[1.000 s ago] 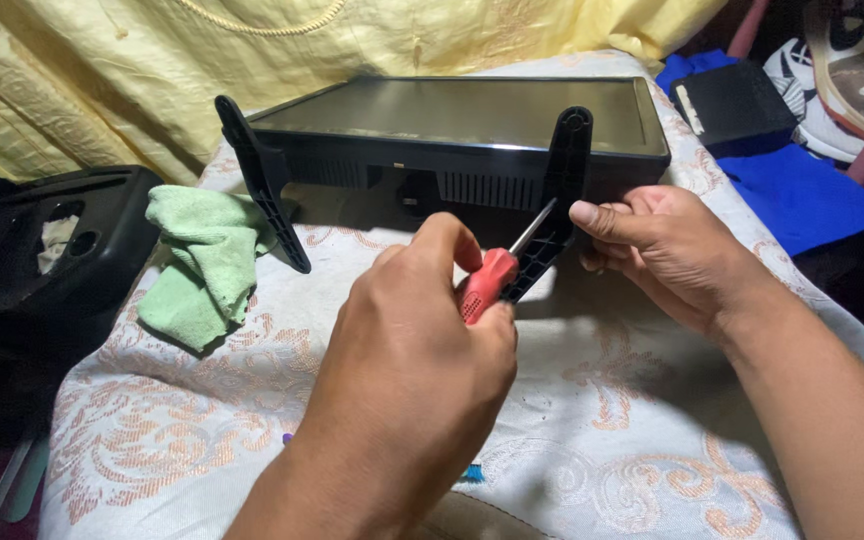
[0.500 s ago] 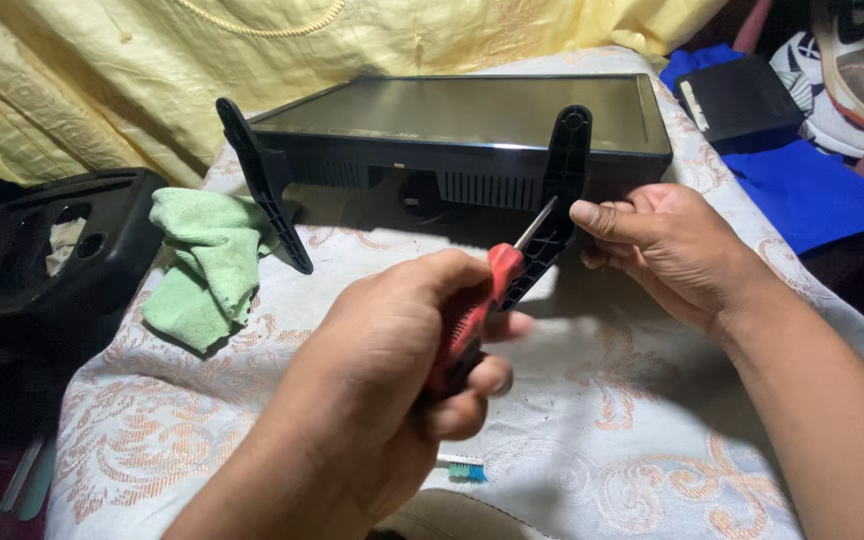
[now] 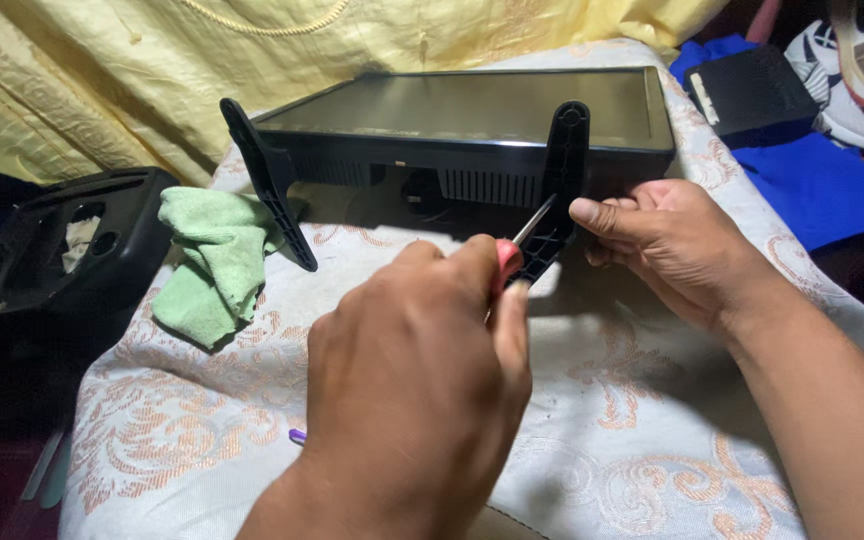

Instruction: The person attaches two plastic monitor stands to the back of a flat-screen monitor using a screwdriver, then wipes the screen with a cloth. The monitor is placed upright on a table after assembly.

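Fingers (image 3: 472,290) grip red-handled screwdriver (image 3: 524,240) against ribbed bracket (image 3: 557,190).

A crumpled green cloth (image 3: 214,260), a black plastic cover (image 3: 62,250) and a blue cloth (image 3: 820,185) were recorded beside a yellow curtain (image 3: 102,80).

Head camera looks down, close, probably slightly forward.

Green cloth (image 3: 210,262) and black legs (image 3: 270,184) crowd the tablecloth (image 3: 642,440).
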